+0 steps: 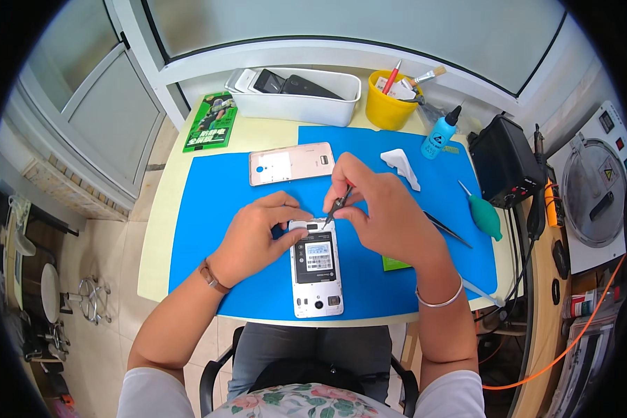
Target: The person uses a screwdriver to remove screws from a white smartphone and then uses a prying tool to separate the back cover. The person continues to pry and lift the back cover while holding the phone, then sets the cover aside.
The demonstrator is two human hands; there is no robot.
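An opened smartphone (317, 289) lies on the blue mat, back side up, its black battery (303, 261) and white frame exposed. The camera end points toward me. My left hand (261, 226) grips its far end between thumb and fingers. In my right hand (373, 202) a slim black pointed tool (338, 205) is pinched, its tip at the phone's far right corner. Whether it is a screwdriver or tweezers I cannot make out. Beyond the phone lies a rose-gold back cover (303, 167), inner side hidden or partly covered by a white label.
Black tweezers (447, 230), a green air blower (484, 217), a crumpled white tissue (400, 167) and a blue bottle (439, 137) are at the right. At the back stand a white bin (292, 108) of phones and a yellow tub (385, 109). A black soldering station (505, 164) borders the right edge.
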